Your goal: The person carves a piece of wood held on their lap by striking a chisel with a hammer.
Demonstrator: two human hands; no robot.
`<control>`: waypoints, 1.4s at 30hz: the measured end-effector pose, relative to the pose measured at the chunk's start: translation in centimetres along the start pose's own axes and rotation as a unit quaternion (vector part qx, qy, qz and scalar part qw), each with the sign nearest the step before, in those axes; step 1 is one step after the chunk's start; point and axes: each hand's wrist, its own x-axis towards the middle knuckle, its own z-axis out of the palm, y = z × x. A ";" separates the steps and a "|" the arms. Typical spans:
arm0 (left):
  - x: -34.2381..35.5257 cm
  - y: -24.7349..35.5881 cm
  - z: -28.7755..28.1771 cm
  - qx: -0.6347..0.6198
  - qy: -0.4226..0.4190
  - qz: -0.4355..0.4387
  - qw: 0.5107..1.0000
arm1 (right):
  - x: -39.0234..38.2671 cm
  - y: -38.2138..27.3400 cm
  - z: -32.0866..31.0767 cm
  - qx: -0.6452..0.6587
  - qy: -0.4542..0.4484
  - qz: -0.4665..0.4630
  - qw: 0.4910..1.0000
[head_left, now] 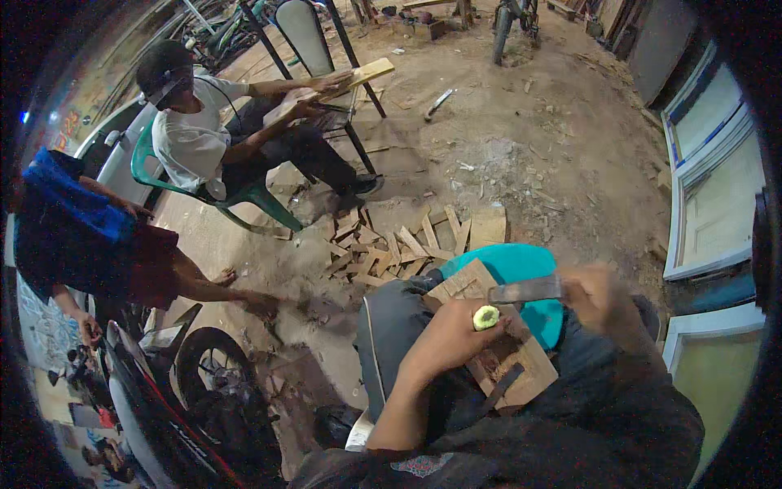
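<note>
Far of our knees sits a pile of wood pieces [403, 248]; nearer, a teal surface [533, 259] backs the board [528, 352] over our lap. A recess is already cut at its far end; we judge it part-worked, the remainder unclear. Our right hand [599, 300], blurred, grips a grey tool [525, 291]; our left hand [450, 338] curls round a yellow-green handle [486, 318].

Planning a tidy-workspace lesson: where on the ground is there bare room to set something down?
Clearest ground: between the pale debris and the white-framed panels. Crowded: the wood scraps, and the lap with the left hand, right hand and wooden block.
</note>
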 end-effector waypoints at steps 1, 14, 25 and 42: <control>0.3 0.1 0.4 -0.008 -0.004 0.011 1.000 | -0.6 -0.1 -1.0 -0.048 0.034 -0.056 0.997; 0.2 -0.2 -0.4 0.083 -0.019 0.005 0.996 | 0.2 -1.7 -0.8 0.217 -0.024 0.295 0.930; -0.1 0.1 -0.4 0.066 0.005 0.050 0.997 | -0.4 -1.6 0.7 0.072 -0.015 0.161 0.984; 0.0 0.3 -0.3 0.052 -0.004 0.022 0.998 | -2.1 -0.5 -2.4 0.367 -0.021 0.056 0.928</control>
